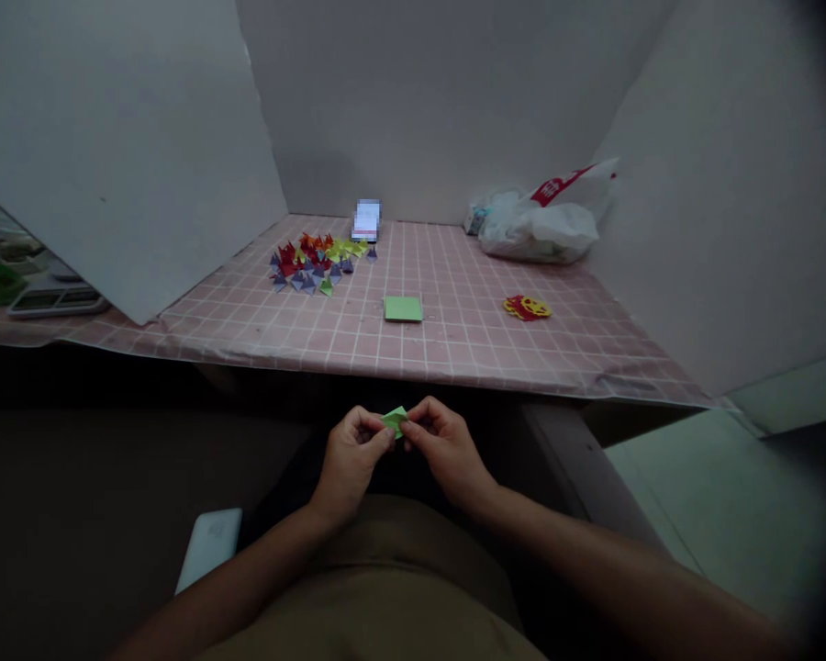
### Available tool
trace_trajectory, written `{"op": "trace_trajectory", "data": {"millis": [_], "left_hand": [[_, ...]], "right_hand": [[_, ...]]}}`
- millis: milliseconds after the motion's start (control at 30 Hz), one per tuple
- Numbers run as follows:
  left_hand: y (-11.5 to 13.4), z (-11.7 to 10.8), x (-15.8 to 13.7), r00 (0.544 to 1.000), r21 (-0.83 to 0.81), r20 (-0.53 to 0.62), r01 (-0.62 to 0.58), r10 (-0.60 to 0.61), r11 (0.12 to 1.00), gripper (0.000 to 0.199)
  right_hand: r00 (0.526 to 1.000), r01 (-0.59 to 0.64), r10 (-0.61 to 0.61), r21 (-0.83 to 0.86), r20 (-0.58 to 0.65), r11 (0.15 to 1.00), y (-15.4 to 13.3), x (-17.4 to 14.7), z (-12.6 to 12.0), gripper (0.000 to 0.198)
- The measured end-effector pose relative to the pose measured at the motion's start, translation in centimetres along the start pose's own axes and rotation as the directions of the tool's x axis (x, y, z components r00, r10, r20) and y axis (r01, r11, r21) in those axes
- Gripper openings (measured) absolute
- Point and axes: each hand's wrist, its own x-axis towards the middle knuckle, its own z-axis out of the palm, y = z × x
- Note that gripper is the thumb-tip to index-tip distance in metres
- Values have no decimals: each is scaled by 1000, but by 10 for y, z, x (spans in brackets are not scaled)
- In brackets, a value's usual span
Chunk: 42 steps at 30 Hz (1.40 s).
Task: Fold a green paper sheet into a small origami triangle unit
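Observation:
Between my two hands, over my lap and just in front of the table edge, is a small folded piece of green paper (395, 420). My left hand (353, 452) pinches its left side with thumb and fingers. On the opposite side, my right hand (447, 447) grips the paper between thumb and bent fingers. Parts of the paper are covered by the fingertips. Straight ahead on the table lies a stack of square green paper (403, 309). Farther left stands a cluster of small folded paper figures (317, 262) in red, orange, yellow, purple and green.
The table has a pink checked cloth (447, 344). At its back a lit phone (366, 221) stands upright. To the right are a white plastic bag (541, 225) and red and yellow cut-out pieces (527, 308). White panels enclose the sides. A pale device (211, 548) lies left of my lap.

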Motion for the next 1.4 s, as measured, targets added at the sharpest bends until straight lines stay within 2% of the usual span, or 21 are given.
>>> {"op": "trace_trajectory", "data": {"millis": [133,300,567,733,1067,1233,1400], "left_hand": [[5,-1,-1,1000,-34,8,21,-21,999,25],[12,-7,2,998,88,28,51,-54,995,15],[10,-8,1,992,146,62,101,-111,984,18],[8,-9,1,989,129,60,126,-135,984,17],[8,-10,-2,971,-43,98,222,-217,974,18],[9,-12,-2,951,-129,131,295,-279,947,18],[8,-12,-2,950,-145,134,301,-282,943,21]], "right_hand": [[999,5,-4,-47,39,999,1,1,-2,15],[997,5,1,-63,83,998,-2,1,-2,13],[988,6,6,-80,153,997,-2,1,-3,6],[984,106,-89,-106,157,989,2,0,-4,1],[952,288,-250,-240,178,927,-1,-1,-5,9],[904,414,-346,-317,250,853,-4,0,-9,11],[841,530,-427,-347,333,774,-7,0,-12,14]]}}
